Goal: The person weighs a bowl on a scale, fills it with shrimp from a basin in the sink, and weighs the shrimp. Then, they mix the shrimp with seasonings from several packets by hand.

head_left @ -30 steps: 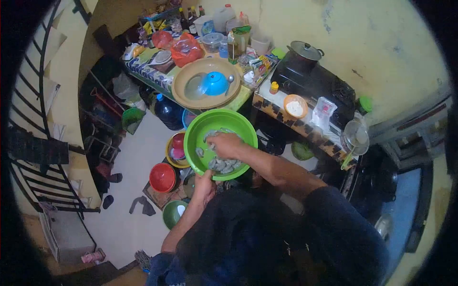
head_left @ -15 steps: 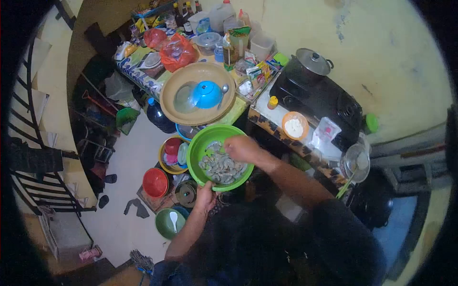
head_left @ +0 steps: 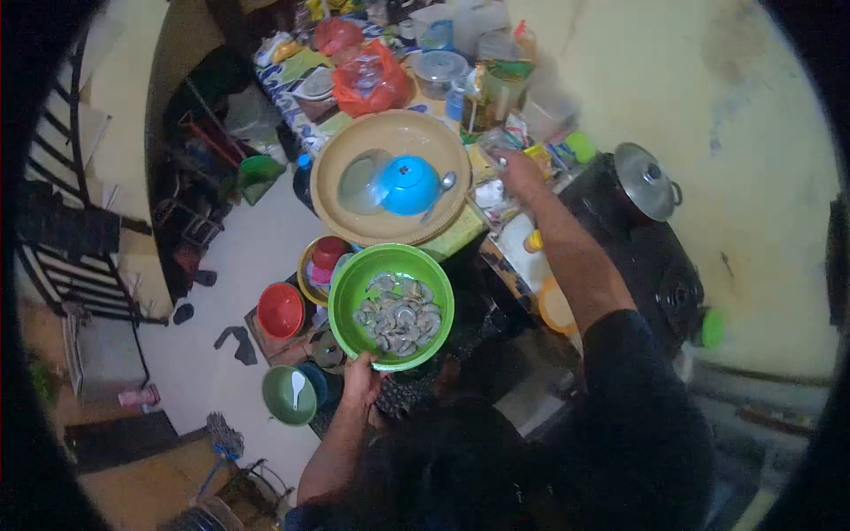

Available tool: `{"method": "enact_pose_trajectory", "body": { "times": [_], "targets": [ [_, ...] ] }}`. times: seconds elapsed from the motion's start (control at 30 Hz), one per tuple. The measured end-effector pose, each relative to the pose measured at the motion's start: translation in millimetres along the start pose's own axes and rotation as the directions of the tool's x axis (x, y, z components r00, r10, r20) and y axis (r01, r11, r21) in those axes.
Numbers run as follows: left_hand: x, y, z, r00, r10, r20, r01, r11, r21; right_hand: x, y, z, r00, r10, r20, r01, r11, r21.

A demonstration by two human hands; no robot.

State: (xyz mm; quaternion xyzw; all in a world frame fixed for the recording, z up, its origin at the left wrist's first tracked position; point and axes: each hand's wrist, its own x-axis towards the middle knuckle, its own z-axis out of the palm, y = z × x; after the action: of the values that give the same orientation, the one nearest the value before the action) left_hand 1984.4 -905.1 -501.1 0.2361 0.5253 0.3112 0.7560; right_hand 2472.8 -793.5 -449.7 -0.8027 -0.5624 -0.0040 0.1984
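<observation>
My left hand (head_left: 360, 382) grips the near rim of a bright green bowl (head_left: 345, 305). Grey, raw-looking shrimp (head_left: 400, 319) lie in a heap on its bottom. Away from the bowl, my right hand (head_left: 521, 173) is stretched out to the seasoning packets (head_left: 558, 157) at the back of the counter. Its fingers are blurred, and whether they hold anything cannot be made out. Just left of that hand, a large tan basin (head_left: 323, 199) carries an upturned blue bowl (head_left: 410, 186), a clear bowl (head_left: 361, 181) and a spoon (head_left: 448, 182).
A black stove (head_left: 651, 239) with a lidded pot (head_left: 645, 181) stands to the right. An orange bowl (head_left: 556, 305) sits partly behind my right forearm. Low on the left are a red bowl (head_left: 281, 310) and a dark green bowl (head_left: 288, 394) with a white spoon.
My right hand has left the shrimp and moved up and right to the seasoning packets. My left hand still holds the green bowl. The whole view has shifted.
</observation>
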Motion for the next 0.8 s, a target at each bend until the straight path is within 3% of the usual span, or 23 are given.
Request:
{"method": "enact_pose_trajectory", "body": {
  "times": [0.13,0.17,0.27,0.3,0.4,0.5,0.6,0.63,0.8],
  "targets": [
    [29.2,7.4,7.9,0.995,0.033,-0.094,-0.043,0.993,-0.105,39.6,23.0,50.3,0.979,-0.068,0.192,0.131,0.933,-0.336],
    [37.4,12.6,10.1,0.993,0.033,-0.112,-0.047,0.991,-0.127,44.4,27.5,56.0,0.976,-0.136,0.169,0.185,0.929,-0.32],
    [71.6,29.8,23.6,0.991,0.087,-0.106,-0.098,0.99,-0.105,45.3,18.9,30.6,0.893,-0.179,0.412,0.323,0.894,-0.311],
    [84.4,35.8,26.2,0.994,0.066,-0.091,-0.075,0.992,-0.102,45.0,29.9,35.2,0.905,-0.245,0.346,0.332,0.917,-0.219],
    [105.2,56.3,59.8,0.981,0.07,-0.179,-0.083,0.995,-0.063,40.6,21.3,6.3,0.921,-0.267,0.283,0.322,0.931,-0.172],
    [111.6,75.5,98.8,0.99,0.114,-0.085,-0.118,0.992,-0.051,30.5,-0.7,-45.4,0.954,-0.258,0.151,0.276,0.955,-0.111],
    [153.4,61.6,112.6,0.985,0.17,-0.018,-0.171,0.985,-0.033,36.8,5.1,-70.2,0.955,-0.267,0.13,0.291,0.931,-0.219],
    [158.8,61.4,118.8,0.987,0.15,0.048,-0.149,0.988,-0.027,36.1,3.6,-79.0,0.961,-0.259,0.1,0.273,0.947,-0.171],
    [154.4,52.2,162.5,0.965,0.262,-0.018,-0.262,0.965,0.001,22.0,-15.4,-129.7,0.965,-0.26,-0.032,0.262,0.964,0.047]
  ]
}}
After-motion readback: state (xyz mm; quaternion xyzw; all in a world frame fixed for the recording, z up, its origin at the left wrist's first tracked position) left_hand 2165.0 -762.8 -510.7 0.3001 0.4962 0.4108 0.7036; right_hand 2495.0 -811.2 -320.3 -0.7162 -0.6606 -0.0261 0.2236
